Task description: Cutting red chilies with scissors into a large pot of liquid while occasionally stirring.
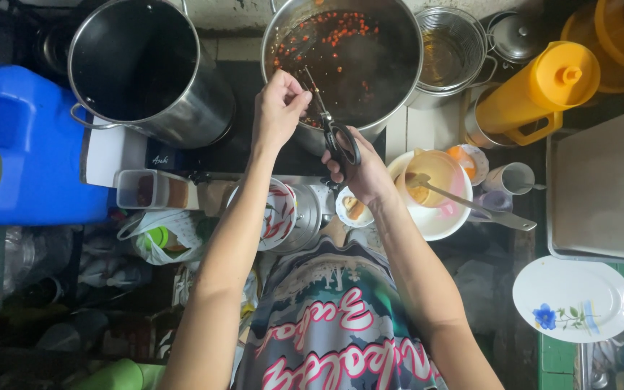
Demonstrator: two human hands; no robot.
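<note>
Left hand: the left hand (pixel 277 110) was raised at the near rim of the large steel pot (pixel 406 79), fingers bunched together and pinching something small at the scissor blades; what it pinched was too small to tell.
Right hand: the right hand (pixel 359 167) was curled through the black handles of the scissors (pixel 332 126), just below the pot's near rim.
Scissors: blades pointed up and away from the person, tips over the pot's near edge, touching or just beside the left fingertips.
Large steel pot: it stood at the far middle of the counter, holding dark liquid (pixel 370 65) with red bits (pixel 326 29) floating on it.
Empty steel pot: the second pot (pixel 149 72) stood at the far left, beside the first, on the black stove top (pixel 232 148).
Blue jug: a blue plastic container (pixel 30 144) lay at the left edge.
Bowl: a white bowl (pixel 438 220) with an orange-brown cup and a metal ladle (pixel 471 202) sat just right of the right wrist.
Yellow bottle: a yellow container with a spout (pixel 536 90) lay at the far right, near a small steel strainer pot (pixel 453 47).
Tray: a grey tray (pixel 604 188) took the right edge.
Plate: a white plate with a blue flower (pixel 573 299) lay near the right corner, below the tray.
Small tub: a clear plastic tub (pixel 154 189) sat at the counter's near edge, left of the left forearm.
</note>
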